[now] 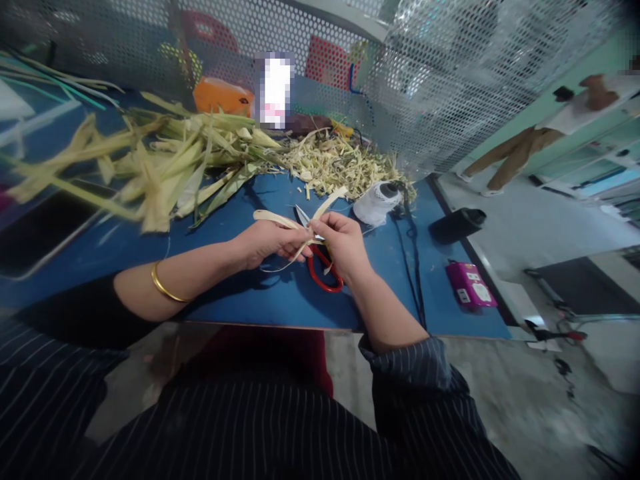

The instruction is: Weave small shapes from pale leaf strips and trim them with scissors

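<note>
Pale strips of corn husk [275, 217] are pinched in my left hand [280, 239], with one looped end sticking out to the left. My right hand [343, 243] has its thumb and fingers closed on the same husk, close against the left fingertips; another strip points up and away from it. A thin strand hangs below the left fingers. Under both hands, a pair of scissors with red handles [325, 283] lies on the blue table [240, 293], its blades partly hidden. Just beyond the right hand is a spool of white thread [375, 203].
Long corn husks [165, 163] heap at the back left, beside a pile of husk scraps [335, 163]. An orange package [223, 97] stands behind them. A dark cylinder [457, 225] and a purple packet [471, 285] lie at the right. Perforated metal sheeting [425, 87] rises behind; a person [545, 127] stands beyond.
</note>
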{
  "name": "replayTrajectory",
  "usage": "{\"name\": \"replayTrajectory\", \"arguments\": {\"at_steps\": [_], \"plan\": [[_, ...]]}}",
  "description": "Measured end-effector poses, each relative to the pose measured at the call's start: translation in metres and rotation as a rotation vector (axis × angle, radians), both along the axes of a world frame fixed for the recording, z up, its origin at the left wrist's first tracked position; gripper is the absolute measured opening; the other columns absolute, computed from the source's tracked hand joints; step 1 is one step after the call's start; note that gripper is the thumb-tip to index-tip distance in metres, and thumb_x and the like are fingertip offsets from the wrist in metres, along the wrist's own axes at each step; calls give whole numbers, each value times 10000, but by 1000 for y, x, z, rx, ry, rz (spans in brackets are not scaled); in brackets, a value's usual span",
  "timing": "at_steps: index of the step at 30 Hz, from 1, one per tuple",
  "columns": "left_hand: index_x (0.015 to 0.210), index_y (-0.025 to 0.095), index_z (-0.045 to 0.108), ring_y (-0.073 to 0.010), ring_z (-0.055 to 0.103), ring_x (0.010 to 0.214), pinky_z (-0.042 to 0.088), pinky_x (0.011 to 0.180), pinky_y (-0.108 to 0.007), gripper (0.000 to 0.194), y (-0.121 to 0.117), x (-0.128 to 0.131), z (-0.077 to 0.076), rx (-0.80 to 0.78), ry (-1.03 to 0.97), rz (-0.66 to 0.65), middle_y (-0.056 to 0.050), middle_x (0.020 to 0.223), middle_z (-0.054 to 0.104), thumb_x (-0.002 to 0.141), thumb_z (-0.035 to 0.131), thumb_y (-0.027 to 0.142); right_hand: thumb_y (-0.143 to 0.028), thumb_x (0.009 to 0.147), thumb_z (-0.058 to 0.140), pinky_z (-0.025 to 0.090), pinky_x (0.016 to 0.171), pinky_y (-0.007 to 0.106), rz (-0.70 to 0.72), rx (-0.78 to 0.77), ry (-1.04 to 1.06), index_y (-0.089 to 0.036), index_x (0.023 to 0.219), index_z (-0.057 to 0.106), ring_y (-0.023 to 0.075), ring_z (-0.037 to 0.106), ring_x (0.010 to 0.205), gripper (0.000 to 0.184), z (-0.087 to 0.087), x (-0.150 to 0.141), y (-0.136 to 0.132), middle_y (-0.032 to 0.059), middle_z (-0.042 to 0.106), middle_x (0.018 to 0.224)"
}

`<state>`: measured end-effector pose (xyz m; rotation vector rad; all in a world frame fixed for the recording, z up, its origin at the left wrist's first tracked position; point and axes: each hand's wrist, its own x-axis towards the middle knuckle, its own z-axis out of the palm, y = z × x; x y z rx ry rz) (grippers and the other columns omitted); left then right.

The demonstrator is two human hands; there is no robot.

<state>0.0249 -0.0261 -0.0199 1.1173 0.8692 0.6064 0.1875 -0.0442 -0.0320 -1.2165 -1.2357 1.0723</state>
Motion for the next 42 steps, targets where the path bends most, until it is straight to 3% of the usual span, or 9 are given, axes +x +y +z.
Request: {"name": "replayTrajectory", "arguments": {"at_steps": [7,11,13,16,19,24,31,38,42], "plan": [[845,141,729,-188,693,669,536,671,-295,268,1,-1,-2,32,3,6,-103,759,741,733,768,381,-322,810,626,381,614,265,-137,130,-232,-196,637,533,108,438,597,233,-4,3,4,-34,509,616],[891,151,720,-182,702,732,541,711,-290,265,1,-1,1,20,-67,104,-102,847,752,755,756,376,-305,873,576,418,783,310,-292,429,-542,-202,802,625,152,548,795,135,8,9,-3,15,608,811],[904,147,718,-171,699,761,538,715,-271,222,3,-2,4,26,-102,150,-103,893,753,759,755,311,-337,895,560,415,778,316,-323,504,-636,-206,759,618,157,552,787,198,14,9,-8,17,600,776],[927,136,719,-155,688,781,529,700,-248,208,6,-3,7,39,-111,237,-99,922,750,736,756,211,-405,892,570,400,686,300,-179,416,-665,-204,655,614,141,534,680,314,15,5,-13,5,579,675],[941,139,717,-171,690,844,525,717,-253,264,8,-2,4,74,-124,300,-90,916,752,702,785,230,-452,838,629,378,630,285,-32,249,-584,-197,644,648,128,517,633,321,9,0,-12,-4,590,647],[938,148,715,-190,695,900,520,778,-281,294,8,0,-2,77,-130,318,-81,896,755,676,802,250,-427,798,657,352,585,269,44,86,-358,-184,660,651,107,446,572,279,-2,-6,-7,-25,553,588],[894,110,698,-178,698,831,536,787,-299,299,5,3,2,6,-191,401,-62,825,743,623,817,147,-362,844,577,370,580,259,138,110,-360,-200,647,570,112,454,579,256,3,-5,-9,-26,529,595],[827,126,711,-153,692,764,548,784,-293,282,5,4,-2,2,-202,415,-57,790,735,580,840,164,-291,845,555,406,661,278,178,222,-482,-201,614,546,120,493,638,248,7,-2,-9,-20,553,634],[888,129,722,-149,688,776,539,758,-270,328,6,3,0,-5,-165,396,-67,834,744,585,836,172,-294,832,580,402,667,282,173,219,-470,-200,605,547,120,494,643,248,7,-3,-9,-20,554,626]]}}
